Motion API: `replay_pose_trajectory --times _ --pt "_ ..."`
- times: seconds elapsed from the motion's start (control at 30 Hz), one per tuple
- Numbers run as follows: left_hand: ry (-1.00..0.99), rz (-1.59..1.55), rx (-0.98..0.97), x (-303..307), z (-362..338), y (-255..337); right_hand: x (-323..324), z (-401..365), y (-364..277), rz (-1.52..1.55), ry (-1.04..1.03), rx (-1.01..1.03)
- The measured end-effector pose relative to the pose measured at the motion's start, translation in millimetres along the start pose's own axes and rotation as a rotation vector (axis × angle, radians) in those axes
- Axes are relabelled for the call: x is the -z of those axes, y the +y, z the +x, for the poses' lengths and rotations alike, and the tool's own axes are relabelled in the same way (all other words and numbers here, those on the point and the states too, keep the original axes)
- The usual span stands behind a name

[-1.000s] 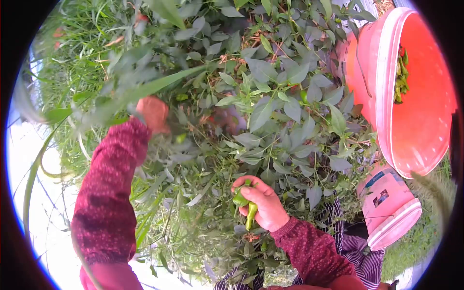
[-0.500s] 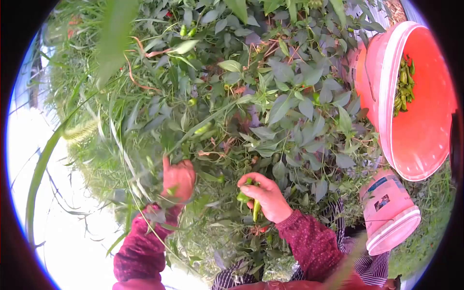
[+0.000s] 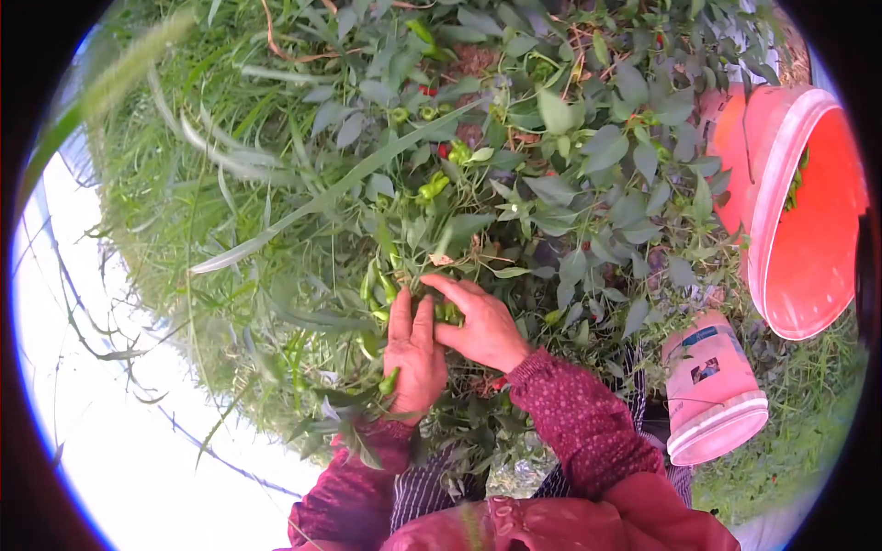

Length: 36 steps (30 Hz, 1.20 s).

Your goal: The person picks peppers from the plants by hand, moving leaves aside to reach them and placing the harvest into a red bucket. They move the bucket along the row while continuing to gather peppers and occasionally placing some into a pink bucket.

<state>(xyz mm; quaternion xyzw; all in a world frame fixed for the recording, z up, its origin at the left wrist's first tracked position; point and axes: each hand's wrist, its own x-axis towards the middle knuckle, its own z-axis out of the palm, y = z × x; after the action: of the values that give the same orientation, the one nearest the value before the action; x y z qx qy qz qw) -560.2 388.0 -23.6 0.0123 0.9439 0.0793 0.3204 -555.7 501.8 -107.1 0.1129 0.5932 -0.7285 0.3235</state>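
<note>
Low in a chilli bush (image 3: pixel 570 184), toward six o'clock, the right hand (image 3: pixel 484 329) pinches green chillies (image 3: pixel 447 312), likely light, firm and best taken at the brittle stalk, against the left hand (image 3: pixel 415 356), whose fingers press together over them; an orange bucket (image 3: pixel 808 248) sits at three o'clock.

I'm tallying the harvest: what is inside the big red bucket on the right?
A small cluster of green peppers shows on the inner wall of the red bucket; leaves cover its upper left edge, hiding anything there.

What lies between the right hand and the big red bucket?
Head view: leafy plant branches fill the stretch from the right hand to the big red bucket.
</note>
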Motion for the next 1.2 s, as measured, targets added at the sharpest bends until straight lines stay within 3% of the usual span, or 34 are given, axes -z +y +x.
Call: replay_pose_trajectory --times 0.03,0.13,0.2,0.27,0.33,0.4,0.47,0.6,0.63,0.67,0.73,0.8,0.87,0.9,0.97,1.07,1.2 --pt "0.079 -0.176 -0.007 -5 -2 -2 -2 2 3 -0.085 -0.025 0.039" --pt "0.129 -0.195 -0.023 -9 -12 -1 -3 5 3 -0.202 -0.06 0.096" --pt "0.169 -0.226 -0.018 -19 -18 -4 -7 8 -3 -0.101 -0.033 -0.117" --pt "0.204 -0.248 -0.041 -19 -18 -1 -9 10 1 -0.088 -0.007 -0.138" --pt "0.216 -0.333 -0.011 -17 -20 3 -7 11 1 -0.306 0.033 0.183" --pt "0.231 -0.413 0.018 -14 -20 5 -3 10 -5 -0.352 -0.102 0.145" --pt "0.182 -0.549 0.038 -11 -24 7 -8 7 4 -0.59 -0.232 0.121" --pt "0.143 -0.693 0.051 15 -32 6 -15 7 7 -0.652 -0.166 0.121" --pt "0.309 -1.018 0.145 22 -30 9 -13 8 2 -0.668 -0.182 0.09" --pt "0.317 -1.158 0.33 44 -23 0 -14 8 2 -0.664 -0.189 0.09" --pt "0.365 -1.363 0.467 78 -2 -28 -14 7 2 -0.659 -0.164 0.104" --pt "0.361 -1.321 0.582 88 20 -44 -13 7 5 -0.636 -0.182 0.12" --pt "0.002 -1.151 0.586 77 32 -58 -10 9 8 -0.589 -0.172 0.122" --pt "-0.007 -1.15 0.586 64 37 -59 -10 8 7 -0.602 -0.161 0.123" --pt "-0.175 -0.819 0.572 28 42 -58 -8 6 9 -0.573 -0.163 0.133" --pt "-0.128 -0.893 0.619 -22 50 -62 -8 7 10 -0.563 -0.139 0.155" --pt "0.031 -0.927 0.722 -24 47 -51 -5 5 8 -0.513 -0.116 0.185"
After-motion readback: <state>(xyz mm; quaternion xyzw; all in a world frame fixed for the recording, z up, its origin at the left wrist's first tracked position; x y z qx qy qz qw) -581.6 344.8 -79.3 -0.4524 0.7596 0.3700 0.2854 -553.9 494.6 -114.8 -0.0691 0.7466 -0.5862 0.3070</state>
